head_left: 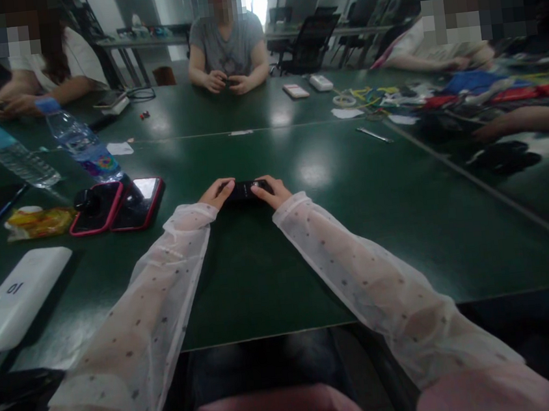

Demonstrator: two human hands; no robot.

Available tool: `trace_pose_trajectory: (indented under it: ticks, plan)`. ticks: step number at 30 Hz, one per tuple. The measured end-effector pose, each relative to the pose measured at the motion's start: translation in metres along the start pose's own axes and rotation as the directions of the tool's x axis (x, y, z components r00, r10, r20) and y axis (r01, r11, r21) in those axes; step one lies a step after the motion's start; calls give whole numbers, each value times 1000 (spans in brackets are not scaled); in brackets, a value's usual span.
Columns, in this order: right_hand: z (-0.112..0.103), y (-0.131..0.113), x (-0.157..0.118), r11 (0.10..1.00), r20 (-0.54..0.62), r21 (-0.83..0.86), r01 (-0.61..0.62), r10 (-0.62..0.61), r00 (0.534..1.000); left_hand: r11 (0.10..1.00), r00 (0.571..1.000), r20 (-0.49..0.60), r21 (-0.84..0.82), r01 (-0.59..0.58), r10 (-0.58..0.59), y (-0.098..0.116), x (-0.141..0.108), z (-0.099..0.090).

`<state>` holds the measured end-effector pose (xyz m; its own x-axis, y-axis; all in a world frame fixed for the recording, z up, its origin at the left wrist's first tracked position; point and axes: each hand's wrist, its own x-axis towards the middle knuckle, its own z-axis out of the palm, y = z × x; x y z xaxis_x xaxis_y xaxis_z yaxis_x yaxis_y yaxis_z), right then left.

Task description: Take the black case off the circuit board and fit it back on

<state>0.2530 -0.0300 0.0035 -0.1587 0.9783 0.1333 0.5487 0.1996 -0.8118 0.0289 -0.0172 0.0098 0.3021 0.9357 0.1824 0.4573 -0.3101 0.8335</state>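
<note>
the left hand (pixel 217 194) and right hand (pixel 274 192) grasp the ends of the black device (pixel 244 193), on or just above the table (pixel 257 273); it could tip or slip if one grip slackens, since its middle looks unsupported.

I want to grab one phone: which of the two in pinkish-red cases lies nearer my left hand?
The phone with bright glare on its screen; the other phone lies beside the yellow packet.

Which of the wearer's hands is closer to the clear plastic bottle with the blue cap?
Left. The left hand, at one end of a flat black object, is right of the bottle; the right hand, at the other end, is farther right.
</note>
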Motion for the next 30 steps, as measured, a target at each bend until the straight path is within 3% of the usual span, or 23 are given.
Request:
trace_pose_trajectory:
  ticks: [8, 15, 22, 27, 30]
  plan:
    - [0, 2, 0, 999, -15, 42, 27, -27, 1000, 1000, 998, 56, 9, -10, 10, -3, -2, -3]
    - [-2, 3, 1, 982, 5, 1, 191, -191, 982, 994, 993, 59, 5, -106, 106, -16, 4, -2]
    - [0, 13, 8, 981, -17, 17, 192, -192, 981, 992, 989, 73, -15, -128, 129, -17, 5, -3]
    - [0, 18, 13, 949, -14, 218, 227, -229, 973, 997, 996, 62, -55, -53, 56, -24, 10, 0]
    - [-5, 14, 14, 926, -23, 340, 167, -169, 985, 989, 993, 86, -130, -75, 86, -31, 13, 2]
